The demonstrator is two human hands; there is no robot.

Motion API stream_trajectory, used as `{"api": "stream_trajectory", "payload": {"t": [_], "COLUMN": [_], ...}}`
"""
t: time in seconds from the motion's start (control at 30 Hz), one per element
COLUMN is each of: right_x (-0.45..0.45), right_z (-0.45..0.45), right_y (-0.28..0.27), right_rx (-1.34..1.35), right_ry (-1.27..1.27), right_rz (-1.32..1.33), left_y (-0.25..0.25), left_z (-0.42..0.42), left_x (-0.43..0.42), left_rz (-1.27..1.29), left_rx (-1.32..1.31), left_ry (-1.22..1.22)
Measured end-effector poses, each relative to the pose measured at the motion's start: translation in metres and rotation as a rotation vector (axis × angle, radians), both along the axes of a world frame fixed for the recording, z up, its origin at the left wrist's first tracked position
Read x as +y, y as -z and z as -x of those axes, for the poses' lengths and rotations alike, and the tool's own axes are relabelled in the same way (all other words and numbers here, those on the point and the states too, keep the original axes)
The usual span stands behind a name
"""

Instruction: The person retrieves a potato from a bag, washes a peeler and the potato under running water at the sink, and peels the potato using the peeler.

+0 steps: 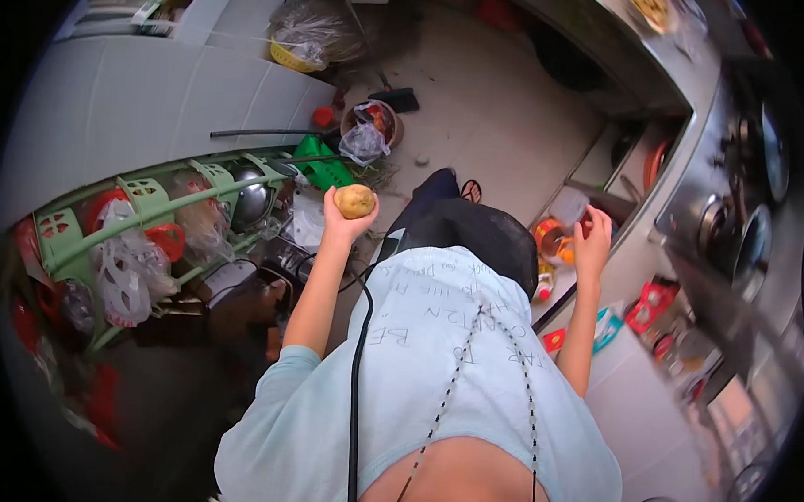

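Note:
My left hand [350, 216] is closed around a potato [354, 201] and holds it up beside the green rack. The potato is round, with yellow-brown skin. On the other side, my right hand [593, 242] is raised next to the open lower cabinet, its fingers bent and apart. Behind those fingers shows a dark red patch; whether they touch it I cannot tell. Close to this hand are a clear plastic container [568, 206] and bottles with orange and red parts [549, 234].
A green rack [146, 214] with bags and a metal pot lid [252, 197] runs along the left. A bin [371, 130] with plastic bags stands on the tiled floor [479, 85]. To the right is a counter with a gas stove [719, 187]. A black cable [357, 382] hangs over my shirt.

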State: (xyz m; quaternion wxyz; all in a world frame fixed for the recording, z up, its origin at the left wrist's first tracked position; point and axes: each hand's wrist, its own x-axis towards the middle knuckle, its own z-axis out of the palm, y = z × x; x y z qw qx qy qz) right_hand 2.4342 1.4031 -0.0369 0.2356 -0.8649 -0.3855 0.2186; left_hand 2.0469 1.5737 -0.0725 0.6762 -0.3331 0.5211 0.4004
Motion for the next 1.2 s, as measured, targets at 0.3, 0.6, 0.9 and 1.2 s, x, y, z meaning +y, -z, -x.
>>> {"api": "stream_trajectory", "payload": {"t": [0.3, 0.6, 0.9, 1.2], "right_x": [0.234, 0.448, 0.602, 0.71], "right_z": [-0.024, 0.052, -0.03, -0.156], "right_y": [0.005, -0.048, -0.044, 0.03], "right_rx": [-0.104, 0.519, 0.607, -0.032], "right_ry": [-0.524, -0.98, -0.793, -0.574], "right_rz": [-0.039, -0.239, -0.145, -0.059], "left_y": [0.039, -0.022, -0.065, -0.006], "left_z": [-0.025, -0.164, -0.285, -0.258], "left_x": [0.066, 0.267, 0.413, 0.471], "left_rz": [0.071, -0.704, -0.897, -0.547], "left_rx": [0.005, 0.278, 0.266, 0.401], "left_ry": [-0.186, 0.262, 0.542, 0.652]}}
